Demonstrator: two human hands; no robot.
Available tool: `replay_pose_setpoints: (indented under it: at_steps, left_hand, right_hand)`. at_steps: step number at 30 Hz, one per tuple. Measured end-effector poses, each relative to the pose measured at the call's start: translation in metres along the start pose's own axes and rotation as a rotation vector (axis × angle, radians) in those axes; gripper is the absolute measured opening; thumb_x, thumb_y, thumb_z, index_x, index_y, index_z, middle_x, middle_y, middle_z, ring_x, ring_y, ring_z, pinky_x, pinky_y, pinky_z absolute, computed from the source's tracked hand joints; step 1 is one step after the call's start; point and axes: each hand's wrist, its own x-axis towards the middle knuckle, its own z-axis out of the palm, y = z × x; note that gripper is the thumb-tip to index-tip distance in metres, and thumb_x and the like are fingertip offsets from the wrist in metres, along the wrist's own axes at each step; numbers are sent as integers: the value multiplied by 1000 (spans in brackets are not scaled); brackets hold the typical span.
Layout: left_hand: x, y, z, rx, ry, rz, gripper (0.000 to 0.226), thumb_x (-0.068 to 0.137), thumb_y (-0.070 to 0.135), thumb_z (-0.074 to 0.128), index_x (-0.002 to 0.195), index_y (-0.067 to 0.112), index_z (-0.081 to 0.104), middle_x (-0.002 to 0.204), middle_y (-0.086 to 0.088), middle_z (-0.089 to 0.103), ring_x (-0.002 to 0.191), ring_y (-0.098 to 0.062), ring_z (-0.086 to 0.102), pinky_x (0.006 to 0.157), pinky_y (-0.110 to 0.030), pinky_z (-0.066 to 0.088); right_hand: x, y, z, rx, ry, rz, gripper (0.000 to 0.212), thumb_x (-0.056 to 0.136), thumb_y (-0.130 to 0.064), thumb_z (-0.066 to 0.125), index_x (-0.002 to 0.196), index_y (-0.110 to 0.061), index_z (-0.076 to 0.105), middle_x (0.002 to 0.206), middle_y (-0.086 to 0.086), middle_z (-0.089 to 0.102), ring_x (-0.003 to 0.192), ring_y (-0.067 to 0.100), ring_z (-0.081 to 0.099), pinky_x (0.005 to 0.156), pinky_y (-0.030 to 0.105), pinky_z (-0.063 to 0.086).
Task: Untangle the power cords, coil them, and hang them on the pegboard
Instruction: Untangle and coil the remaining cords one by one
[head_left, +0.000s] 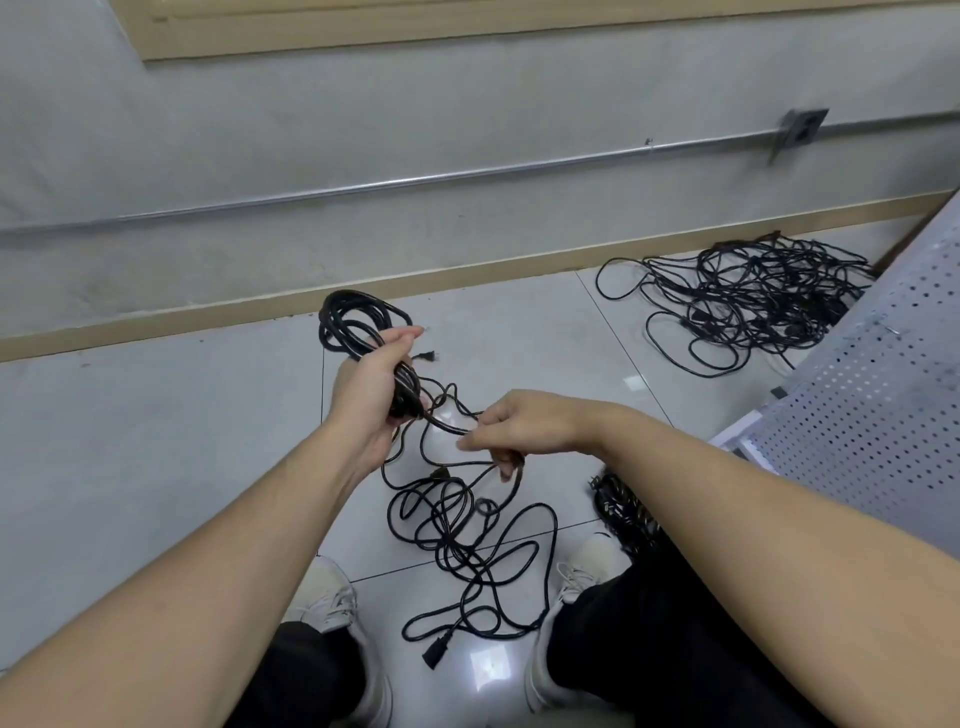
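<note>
A: Which step is being worked, taken from the left side across?

B: Coiling is judged to be under way. A partly made coil (358, 325) of black cord is held up in the left hand (371, 395), whose grip is closed round the gathered loops, with the loops standing above the fist and a two-pin plug (430, 356) seen just beside the fingers

A: And what is found next to it?

B: A strand (447, 423) is stretched from the bottom of that fist to the right hand (519, 428), where the grip is narrowed to a pinch on the cord, with more of it curled under the fingers. Below both hands, the loose tangle (467, 540) is spread on the floor (156, 415) between the shoes, ending in a connector (434, 656) near the left shoe

A: What is called for by the next move?

B: In judgement, the pinched strand is to be drawn clear of the knots below and laid over the left fist as another loop; a snag in the crossings on the floor would have to be loosened first

A: Is much left?

B: Much, it is judged. Farther right, a second pile of cords (753, 306) is lying against the wall, untouched, and the perforated panel (872, 405) at the right edge is likely the pegboard, though no hooks or hung coils can be made out on it
</note>
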Motion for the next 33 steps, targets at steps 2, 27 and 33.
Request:
replay_pose_setpoints:
  at_steps: [2,27,33]
  left_hand:
    - [4,-1,-1,74,79,74,14,99,19,61,100,21,75,52,20,58,54,-6,56,69,-34,46]
    - [-22,-2,-3,864,-663,-33,29,98,29,64,75,14,53,49,10,46,43,-7,44,43,-21,37]
    - [-14,-4,-14,712,-567,-7,27,92,32,65,75,18,50,62,2,44,51,-15,40,45,-25,35]
  right_hand:
    - [-2,4,-2,-24,-31,10,30,95,-41,65,74,-21,54,71,-1,73,83,10,62,100,35,44]
    - [-14,-1,-14,-59,516,-104,57,65,-62,87,60,-19,50,46,-12,43,46,7,36,52,25,32]
    - [-17,14,-36,22,394,-132,36,82,-38,84,70,-14,60,55,-13,43,50,7,36,52,20,32]
